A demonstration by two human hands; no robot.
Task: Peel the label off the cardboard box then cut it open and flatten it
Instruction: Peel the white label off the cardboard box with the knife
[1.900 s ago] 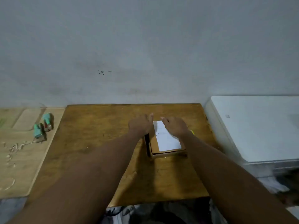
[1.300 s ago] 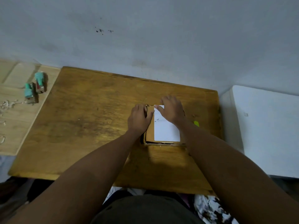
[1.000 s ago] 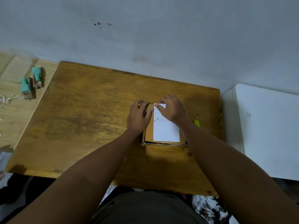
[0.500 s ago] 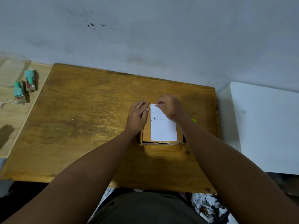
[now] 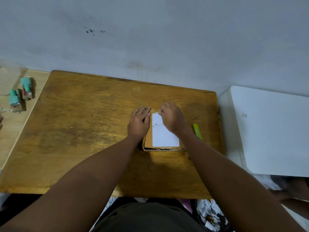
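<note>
Cardboard box is what I see at the centre-right of the wooden tabletop in the head view, lying flat on its broad face with its long axis running away from me toward the wall. White label covers most of its top, also lengthwise, with the printed lines at the far end. My left hand rests palm-down on the box's left edge, fingers loosely curled over the far left corner; it presses rather than grips, as far as I can tell. My right hand sits over the far end of the label, fingertips pinched at its far edge; whether they hold a lifted corner I cannot tell. A yellow-green cutter lies on the tabletop just right of my right wrist, pointing roughly the same way as the box. Two teal items sit on the paler surface to the left, and a white unit stands to the right.
</note>
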